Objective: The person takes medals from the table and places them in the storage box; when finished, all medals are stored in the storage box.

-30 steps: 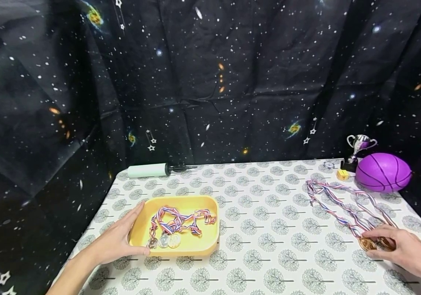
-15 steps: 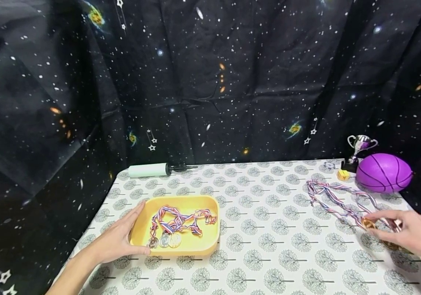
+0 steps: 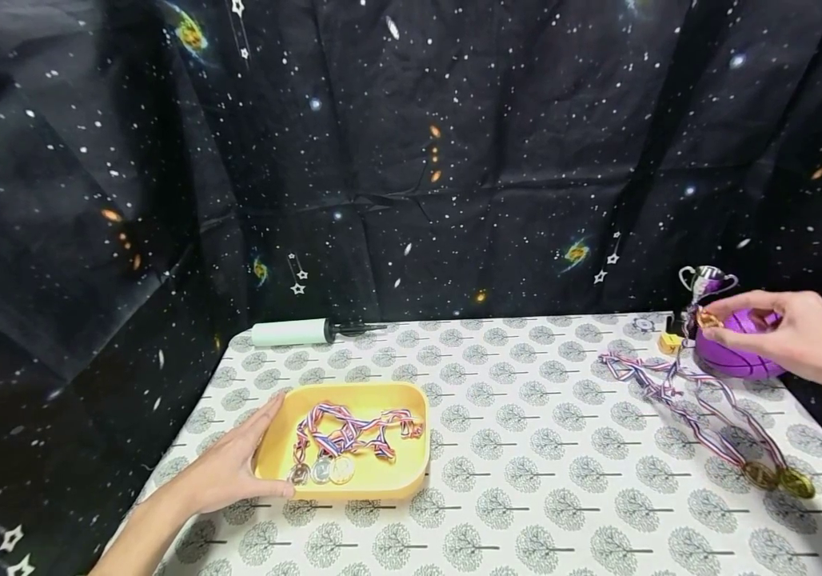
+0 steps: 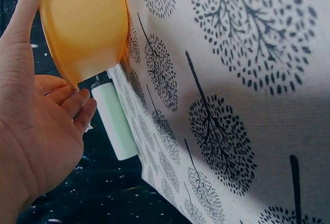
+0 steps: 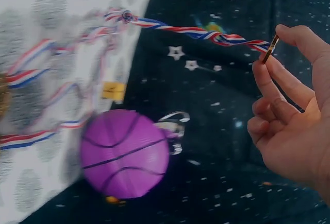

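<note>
My left hand [image 3: 227,464] grips the left end of a yellow tub [image 3: 411,480], thumb at the near rim and fingers along the far side. Inside lie several medals [image 3: 321,470] with striped ribbons [image 3: 339,436]. Raised in front of the purple ball, my right hand [image 3: 788,332] pinches a gold medal [image 5: 270,48] between thumb and fingertips. Its twisted red, white and blue ribbon [image 5: 196,30] trails down to a tangle on the table. Two more gold-coloured medals [image 3: 778,478] lie on the cloth at the right, their ribbons [image 3: 720,436] running into that tangle.
At the back right stand a purple ball [image 5: 124,154], a silver trophy cup [image 3: 706,282] and a small yellow cube [image 3: 670,343]. A pale green hand pump [image 3: 292,332] lies at the back left. Dark star-patterned fabric [image 3: 411,160] hangs behind the tree-print tablecloth [image 3: 512,512].
My right hand has lifted one gold medal up and away from the other two, pulling its ribbon off the table. The other medals have shifted slightly right. My left hand stays on the tub.
</note>
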`<state>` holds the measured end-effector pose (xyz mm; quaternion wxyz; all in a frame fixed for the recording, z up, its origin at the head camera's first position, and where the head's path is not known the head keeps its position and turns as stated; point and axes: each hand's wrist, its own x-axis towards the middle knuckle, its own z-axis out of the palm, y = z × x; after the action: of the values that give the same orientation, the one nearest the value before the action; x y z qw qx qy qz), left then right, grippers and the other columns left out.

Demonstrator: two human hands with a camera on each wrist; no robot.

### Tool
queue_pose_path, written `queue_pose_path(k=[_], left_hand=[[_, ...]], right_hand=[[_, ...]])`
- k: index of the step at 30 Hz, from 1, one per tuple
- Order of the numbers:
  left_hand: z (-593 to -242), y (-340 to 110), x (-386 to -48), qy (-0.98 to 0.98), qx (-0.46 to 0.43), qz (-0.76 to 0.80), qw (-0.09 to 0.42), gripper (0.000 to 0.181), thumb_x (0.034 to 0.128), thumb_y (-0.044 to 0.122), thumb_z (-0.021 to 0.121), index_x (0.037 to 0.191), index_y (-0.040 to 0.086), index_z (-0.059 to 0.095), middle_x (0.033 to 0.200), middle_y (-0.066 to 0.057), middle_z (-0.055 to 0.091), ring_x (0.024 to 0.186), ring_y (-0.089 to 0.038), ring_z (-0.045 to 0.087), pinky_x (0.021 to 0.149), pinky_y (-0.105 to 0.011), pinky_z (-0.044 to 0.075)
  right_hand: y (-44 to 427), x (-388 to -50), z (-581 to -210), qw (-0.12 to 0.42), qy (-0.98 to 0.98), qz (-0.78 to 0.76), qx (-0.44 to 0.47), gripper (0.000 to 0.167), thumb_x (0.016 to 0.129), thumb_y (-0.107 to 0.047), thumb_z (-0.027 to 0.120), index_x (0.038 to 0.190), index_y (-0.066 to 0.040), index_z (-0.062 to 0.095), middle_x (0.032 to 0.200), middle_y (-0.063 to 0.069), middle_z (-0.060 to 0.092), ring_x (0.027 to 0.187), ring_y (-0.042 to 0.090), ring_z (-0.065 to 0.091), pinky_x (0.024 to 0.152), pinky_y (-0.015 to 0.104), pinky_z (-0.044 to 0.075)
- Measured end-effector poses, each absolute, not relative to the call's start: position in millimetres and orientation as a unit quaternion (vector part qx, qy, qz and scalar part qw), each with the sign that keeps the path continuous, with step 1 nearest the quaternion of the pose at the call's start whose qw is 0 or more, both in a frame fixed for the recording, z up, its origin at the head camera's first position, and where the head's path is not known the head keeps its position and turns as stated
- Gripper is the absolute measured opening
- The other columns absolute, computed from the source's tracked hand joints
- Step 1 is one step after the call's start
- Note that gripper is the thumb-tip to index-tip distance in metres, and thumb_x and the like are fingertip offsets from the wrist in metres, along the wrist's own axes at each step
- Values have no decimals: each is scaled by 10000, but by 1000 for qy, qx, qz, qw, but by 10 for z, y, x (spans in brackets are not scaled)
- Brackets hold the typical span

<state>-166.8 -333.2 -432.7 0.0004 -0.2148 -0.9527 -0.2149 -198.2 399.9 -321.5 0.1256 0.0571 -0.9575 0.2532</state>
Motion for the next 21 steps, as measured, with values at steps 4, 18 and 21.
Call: queue_pose_path(k=[4, 18, 21], left_hand=[[-4305, -3322, -1675, -953, -212, -217, -3, 1360, 730, 688, 885, 1710, 82, 164, 1721, -233, 252, 1531, -485, 320, 1173, -690, 340], [-4290, -3318, -1660, -952, -215, -216, -2, 1370, 720, 698, 884, 1702, 53, 178, 1717, -241, 258, 1526, -492, 323, 1173, -688, 338], [-4297, -3325, -1662, -951, -219, -216, 2, 1370, 720, 691, 888, 1697, 37, 184, 1718, -239, 251, 1527, -488, 323, 1182, -682, 325]], right_hand=[[3859, -2083, -2986, 144, -960, 231, 62, 436, 898, -374, 866, 1196, -65, 788, 769, 27, 513, 668, 149, 423, 562, 299, 325], [2884, -2332, -2331, 164, -950, 219, 150, 362, 900, -441, 858, 1126, -160, 829, 689, 18, 416, 617, 167, 371, 533, 350, 282], [2592, -2348, -2219, 158, -945, 233, 169, 358, 903, -460, 850, 1126, -180, 830, 701, 27, 437, 632, 181, 392, 531, 346, 290]])
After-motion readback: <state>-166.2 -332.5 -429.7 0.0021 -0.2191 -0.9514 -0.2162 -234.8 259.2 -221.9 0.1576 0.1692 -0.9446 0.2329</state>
